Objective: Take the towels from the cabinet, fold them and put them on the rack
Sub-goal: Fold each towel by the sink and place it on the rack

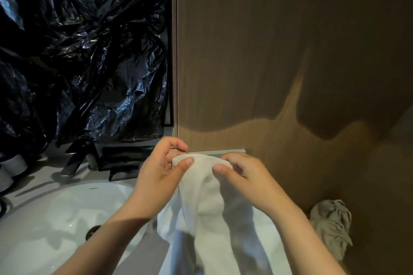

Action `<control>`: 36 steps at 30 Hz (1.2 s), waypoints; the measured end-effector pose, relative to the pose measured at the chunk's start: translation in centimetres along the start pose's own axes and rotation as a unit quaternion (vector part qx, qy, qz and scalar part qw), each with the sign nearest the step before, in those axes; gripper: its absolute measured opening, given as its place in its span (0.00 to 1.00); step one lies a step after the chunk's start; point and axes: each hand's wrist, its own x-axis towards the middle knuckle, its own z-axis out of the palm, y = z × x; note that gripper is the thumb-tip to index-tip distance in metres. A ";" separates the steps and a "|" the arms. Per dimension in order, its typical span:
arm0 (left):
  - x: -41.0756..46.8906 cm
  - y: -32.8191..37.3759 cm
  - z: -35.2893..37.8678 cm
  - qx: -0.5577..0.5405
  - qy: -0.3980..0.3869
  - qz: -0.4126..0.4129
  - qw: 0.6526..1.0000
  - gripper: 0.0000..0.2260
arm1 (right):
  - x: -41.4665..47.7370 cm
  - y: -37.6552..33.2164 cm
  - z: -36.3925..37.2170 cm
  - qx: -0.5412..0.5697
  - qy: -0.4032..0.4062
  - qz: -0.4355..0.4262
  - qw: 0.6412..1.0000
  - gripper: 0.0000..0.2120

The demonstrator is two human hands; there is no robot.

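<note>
White terry cloth filled the foreground: the towel (207, 207) hung in thick, soft folds from a person's two hands and draped past the counter's (143, 257) near edge, just right of the basin. The left hand (161, 169) pinched the bunched top edge between its thumb and curled fingers. The right hand (243, 172) pinched the same edge just beside it, thumb on the cloth and fingers curled behind. The step appeared to be finding the hem before a fold. Doing it well would likely mean sliding the two pinches apart to the corners, keeping the cloth taut and square, clear of the glossy, rounded white sink (55, 219), which might be wet. Low at the right sat a crumpled, matte grey cloth (333, 225); what carried it could not be told. Toward the counter's back edge stood a dark, angular faucet (73, 161) and a low black boxy object (125, 159). Behind them, crinkled black plastic sheeting (78, 51) gleamed at left, and a smooth, fine-grained wooden panel (268, 51), possibly the cabinet, rose at right. No rack was in view.
</note>
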 end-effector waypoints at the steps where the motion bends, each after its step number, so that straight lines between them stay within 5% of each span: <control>1: -0.1 0.0 0.2 -0.014 -0.003 -0.008 1.000 0.10 | 0.3 -0.6 0.2 0.010 -0.011 -0.005 1.000 0.10; 7: -1.3 -0.8 0.6 -0.082 0.015 -0.064 0.994 0.09 | 0.3 -2.0 0.5 0.096 -0.049 -0.009 0.994 0.07; 13: -3.1 -1.8 0.1 -0.113 0.062 -0.115 0.985 0.17 | -0.5 -1.6 1.6 0.105 0.025 -0.004 0.994 0.10; 22: -4.3 -2.0 1.1 -0.147 0.104 -0.185 0.966 0.06 | -1.3 -1.7 2.3 0.087 0.046 0.003 0.995 0.08; 36: -4.9 -0.6 2.0 -0.029 0.120 -0.060 0.990 0.02 | -1.5 -3.4 1.7 0.087 0.012 -0.015 0.996 0.04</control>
